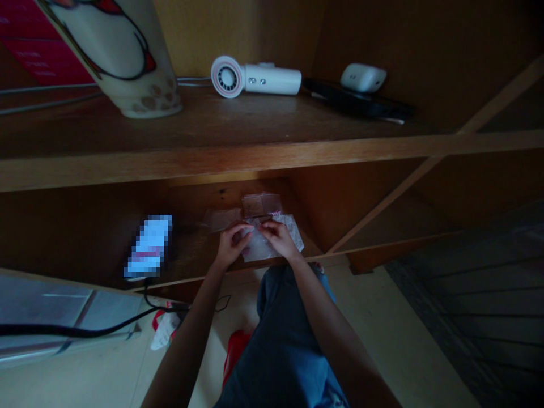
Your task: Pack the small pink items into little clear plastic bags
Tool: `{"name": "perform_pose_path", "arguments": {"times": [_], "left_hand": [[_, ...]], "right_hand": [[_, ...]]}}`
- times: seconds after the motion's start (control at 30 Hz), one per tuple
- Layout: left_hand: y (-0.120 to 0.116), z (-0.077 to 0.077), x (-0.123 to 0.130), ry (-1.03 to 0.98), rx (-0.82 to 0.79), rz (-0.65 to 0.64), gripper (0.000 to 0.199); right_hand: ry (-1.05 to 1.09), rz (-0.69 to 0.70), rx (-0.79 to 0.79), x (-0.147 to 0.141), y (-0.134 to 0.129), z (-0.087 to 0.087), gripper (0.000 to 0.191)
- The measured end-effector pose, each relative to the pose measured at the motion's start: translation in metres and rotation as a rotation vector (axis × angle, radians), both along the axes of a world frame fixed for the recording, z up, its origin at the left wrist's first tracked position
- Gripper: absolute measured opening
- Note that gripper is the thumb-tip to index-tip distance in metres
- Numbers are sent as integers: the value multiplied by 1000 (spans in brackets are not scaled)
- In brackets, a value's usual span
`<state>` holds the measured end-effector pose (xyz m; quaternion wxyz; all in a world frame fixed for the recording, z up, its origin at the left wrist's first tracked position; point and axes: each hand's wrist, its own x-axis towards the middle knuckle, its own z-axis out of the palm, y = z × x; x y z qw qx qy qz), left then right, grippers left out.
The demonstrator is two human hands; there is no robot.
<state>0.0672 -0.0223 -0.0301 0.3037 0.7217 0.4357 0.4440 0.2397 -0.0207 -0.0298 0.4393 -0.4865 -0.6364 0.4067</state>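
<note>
My left hand (232, 245) and my right hand (278, 239) meet over a crumpled transparent plastic bag (263, 241) with pinkish marks, which lies on a low wooden shelf (191, 255). The fingers of both hands pinch its upper part, though the dim light hides the exact grip. Just beyond my hands lie a small transparent packet (262, 204) and another flat plastic packet (221, 219). To the left of my left hand, a phone (148, 246) lies with its lit screen blurred out, and a black cable (147, 296) runs from its lower end.
Above my hands, a wooden shelf board (212, 161) holds a white hair dryer (255, 76), a large patterned vase (119, 56), a white case (363, 77) and a flat black object (357, 99). My dark-trousered legs (276, 340) and a red bag (236, 354) are below.
</note>
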Motion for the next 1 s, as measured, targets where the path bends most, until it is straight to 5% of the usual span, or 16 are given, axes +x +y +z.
{"name": "perform_pose_path", "arguments": {"times": [1.0], "left_hand": [[1, -3, 0, 27, -27, -50, 24]], "right_hand": [[-90, -122, 43, -7, 1, -2, 18]]}}
